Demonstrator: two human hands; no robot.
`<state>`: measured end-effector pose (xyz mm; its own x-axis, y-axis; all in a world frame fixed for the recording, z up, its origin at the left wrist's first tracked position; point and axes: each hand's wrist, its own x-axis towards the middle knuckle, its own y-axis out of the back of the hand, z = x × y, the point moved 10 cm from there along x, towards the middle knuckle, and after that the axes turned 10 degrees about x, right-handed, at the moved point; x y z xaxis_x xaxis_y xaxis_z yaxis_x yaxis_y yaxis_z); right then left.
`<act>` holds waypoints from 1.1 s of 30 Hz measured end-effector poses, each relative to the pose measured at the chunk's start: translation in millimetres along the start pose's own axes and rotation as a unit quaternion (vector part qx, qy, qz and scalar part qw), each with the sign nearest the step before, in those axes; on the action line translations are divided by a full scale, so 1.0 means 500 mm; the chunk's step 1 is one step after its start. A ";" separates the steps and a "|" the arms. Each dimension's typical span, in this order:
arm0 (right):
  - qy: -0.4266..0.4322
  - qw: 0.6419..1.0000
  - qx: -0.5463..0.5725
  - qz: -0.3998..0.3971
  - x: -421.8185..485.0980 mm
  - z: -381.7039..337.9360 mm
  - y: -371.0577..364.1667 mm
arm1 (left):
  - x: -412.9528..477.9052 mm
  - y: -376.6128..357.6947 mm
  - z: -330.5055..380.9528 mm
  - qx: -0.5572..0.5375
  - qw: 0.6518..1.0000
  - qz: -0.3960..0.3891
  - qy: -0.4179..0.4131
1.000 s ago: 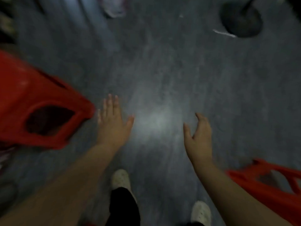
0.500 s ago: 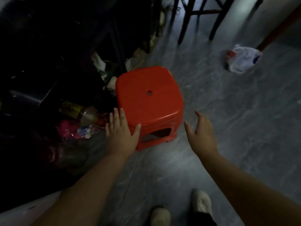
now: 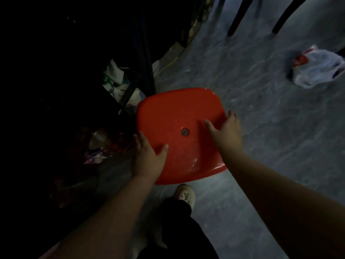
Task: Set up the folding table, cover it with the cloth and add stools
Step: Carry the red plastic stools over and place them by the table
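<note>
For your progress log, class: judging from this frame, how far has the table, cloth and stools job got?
Done: nothing can be confirmed; no folding table or cloth is in view. In hand: the left hand and right hand grip opposite edges of a red plastic stool. Left: probably carrying and placing it.

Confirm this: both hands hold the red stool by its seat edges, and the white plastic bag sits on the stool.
Wrong on the bag: the head view shows the white plastic bag lying on the floor, apart from the red stool. The left hand and right hand do hold its seat edges.
</note>
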<state>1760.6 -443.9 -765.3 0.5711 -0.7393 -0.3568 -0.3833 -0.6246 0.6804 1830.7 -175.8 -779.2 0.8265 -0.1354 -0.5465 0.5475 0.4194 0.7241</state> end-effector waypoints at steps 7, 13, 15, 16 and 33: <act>-0.120 0.991 0.058 -0.016 0.044 0.082 -0.033 | 0.071 -0.001 0.000 -0.075 0.991 -0.001 0.110; -0.160 0.982 0.100 0.029 -0.022 0.074 0.092 | 0.013 0.068 0.110 -0.038 0.999 -0.016 0.009; -0.161 0.977 0.128 0.062 -0.090 0.050 0.193 | -0.030 0.127 0.188 -0.030 0.998 -0.020 -0.052; -0.158 0.975 0.137 0.080 -0.132 0.036 0.250 | -0.061 0.162 0.232 -0.029 0.996 -0.025 -0.086; -0.140 0.760 0.262 0.578 -1.086 -0.064 1.025 | -1.035 0.477 0.919 -0.032 0.747 -0.135 -0.650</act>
<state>1277.5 -354.4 -202.3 -0.5168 -0.8485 0.1137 -0.7892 0.5237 0.3209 1593.7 -418.0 -130.5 0.1392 -0.9629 0.2311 0.7451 0.2556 0.6160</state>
